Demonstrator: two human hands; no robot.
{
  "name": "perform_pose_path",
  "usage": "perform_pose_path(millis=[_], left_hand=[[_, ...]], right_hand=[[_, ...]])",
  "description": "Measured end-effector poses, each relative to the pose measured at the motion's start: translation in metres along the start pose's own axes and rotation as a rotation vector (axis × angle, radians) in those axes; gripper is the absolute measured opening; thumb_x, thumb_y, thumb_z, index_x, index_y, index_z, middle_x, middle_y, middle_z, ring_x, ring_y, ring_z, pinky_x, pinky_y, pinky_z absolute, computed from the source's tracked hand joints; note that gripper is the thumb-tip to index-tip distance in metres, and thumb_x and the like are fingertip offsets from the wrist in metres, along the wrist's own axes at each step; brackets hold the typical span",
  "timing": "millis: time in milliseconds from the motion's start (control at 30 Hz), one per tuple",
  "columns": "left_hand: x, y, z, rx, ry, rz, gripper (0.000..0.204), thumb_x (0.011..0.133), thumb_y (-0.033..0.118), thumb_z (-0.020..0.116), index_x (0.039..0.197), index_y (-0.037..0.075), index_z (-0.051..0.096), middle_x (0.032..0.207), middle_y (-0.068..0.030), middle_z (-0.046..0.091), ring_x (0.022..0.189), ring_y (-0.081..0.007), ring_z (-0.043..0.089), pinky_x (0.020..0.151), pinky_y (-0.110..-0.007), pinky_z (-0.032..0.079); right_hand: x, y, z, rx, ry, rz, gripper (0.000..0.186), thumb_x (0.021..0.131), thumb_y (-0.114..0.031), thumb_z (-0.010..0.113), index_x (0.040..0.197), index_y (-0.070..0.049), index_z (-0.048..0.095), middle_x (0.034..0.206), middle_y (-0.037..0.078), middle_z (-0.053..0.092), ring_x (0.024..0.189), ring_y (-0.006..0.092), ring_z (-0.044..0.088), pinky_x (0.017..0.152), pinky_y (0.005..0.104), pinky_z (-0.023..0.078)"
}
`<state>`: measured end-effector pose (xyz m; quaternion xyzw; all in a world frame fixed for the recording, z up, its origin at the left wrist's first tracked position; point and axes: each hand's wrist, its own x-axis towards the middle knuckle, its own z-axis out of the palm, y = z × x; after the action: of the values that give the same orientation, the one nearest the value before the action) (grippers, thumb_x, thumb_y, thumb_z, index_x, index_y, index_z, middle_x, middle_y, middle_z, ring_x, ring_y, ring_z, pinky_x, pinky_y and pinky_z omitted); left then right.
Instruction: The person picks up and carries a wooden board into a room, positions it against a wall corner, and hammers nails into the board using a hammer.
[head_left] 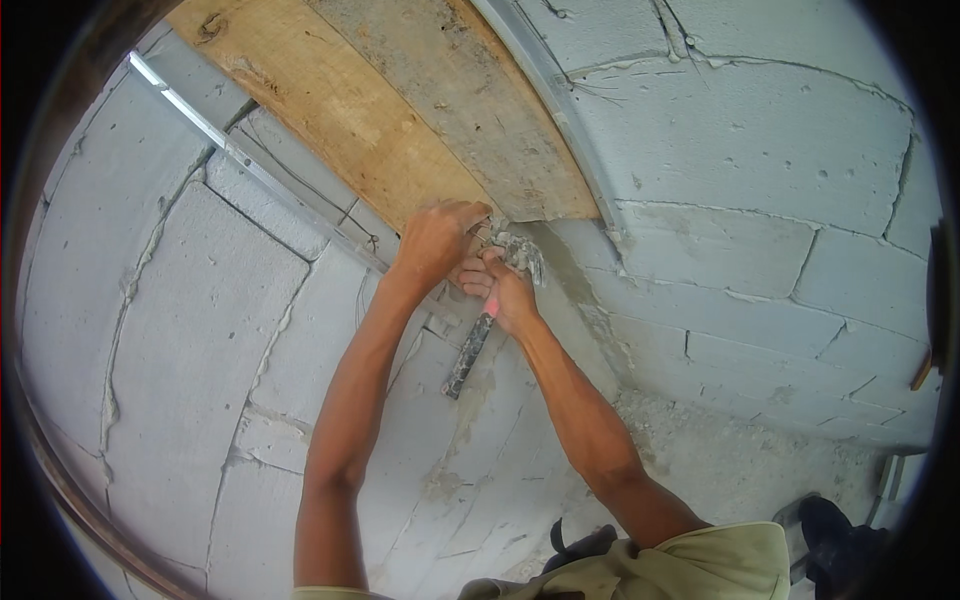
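My right hand is closed around a hammer, gripping it high up, close to the head. The handle is black with a pink section and slants down to the left; the head is crusted with grey mortar. At the bottom end of the wooden boards, my left hand is closed, its fingertips pinched beside the hammer head. Something thin may be between those fingertips, but it is too small to name. Both hands are close together, near the corner of the block walls.
Metal strips flank the boards, one on the left and one on the right. Thin wires hang by the left strip. Grey block walls rise on both sides. Rubble covers the ground at the lower right.
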<state>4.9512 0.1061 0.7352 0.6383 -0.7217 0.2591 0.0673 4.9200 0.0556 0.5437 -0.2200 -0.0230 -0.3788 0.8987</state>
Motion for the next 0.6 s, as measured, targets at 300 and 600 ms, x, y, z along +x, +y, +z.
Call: perform_pose_path(millis=[300,600], left_hand=[[0.031,-0.032,0.020,-0.245,-0.120,0.075,0.026,0.083,0.002,0.071,0.108,0.004,0.075,0.105,-0.0168,0.075,0.095,-0.0359,0.071,0.082,-0.040,0.056],[0.032,-0.029,0.023,-0.180,-0.111,0.059,0.023,0.083,0.009,0.071,0.105,0.009,0.079,0.102,-0.0155,0.075,0.092,-0.0366,0.071,0.081,-0.043,0.056]], right_hand=[[-0.003,0.004,0.003,-0.005,0.020,0.039,0.036,0.107,-0.031,0.053,0.132,-0.004,0.050,0.115,0.021,0.069,0.095,0.0279,0.070,0.083,0.0381,0.056],[-0.024,-0.022,0.012,-0.274,0.183,-0.039,0.051,0.100,-0.046,0.064,0.124,-0.004,0.048,0.089,0.006,0.056,0.054,0.0132,0.051,0.044,0.0301,0.044]])
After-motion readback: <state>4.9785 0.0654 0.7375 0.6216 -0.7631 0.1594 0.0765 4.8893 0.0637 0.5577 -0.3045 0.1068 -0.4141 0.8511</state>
